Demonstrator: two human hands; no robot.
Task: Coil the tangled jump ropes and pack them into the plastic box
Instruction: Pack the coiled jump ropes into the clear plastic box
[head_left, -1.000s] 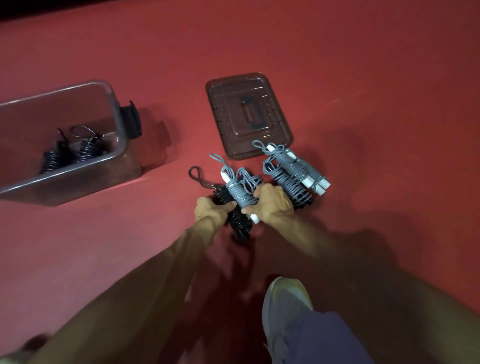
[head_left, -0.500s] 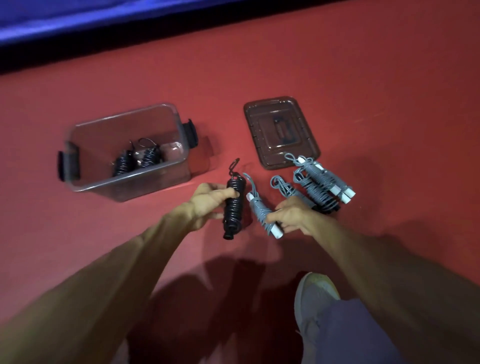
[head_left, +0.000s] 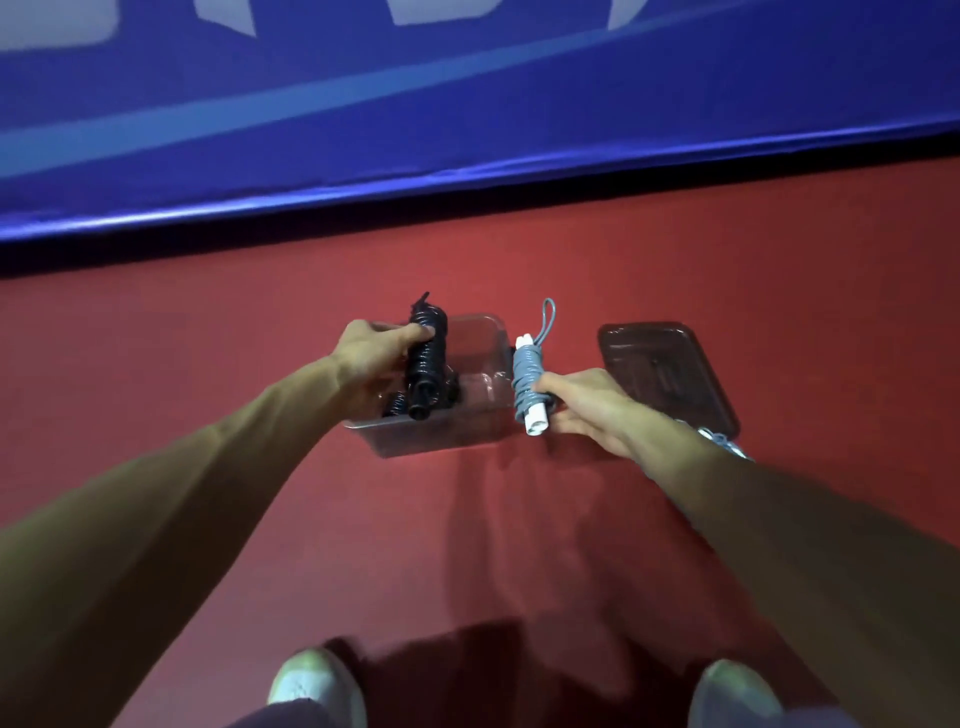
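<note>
Your left hand (head_left: 371, 358) grips the black coiled rope (head_left: 427, 358) above the box (head_left: 441, 441), your right hand (head_left: 582, 410) the grey rope (head_left: 527, 382) beside it; both seem light and springy, so hold mid-bundle.

No legible text, numbers or brands. Only candidate: pale grey shapes (head_left: 223, 15) along top of glossy blue wall banner (head_left: 467, 119), cropped by frame edge; letters or logo, cannot tell. Lighter blue curved stripe (head_left: 363, 91) beneath, no lettering.
</note>
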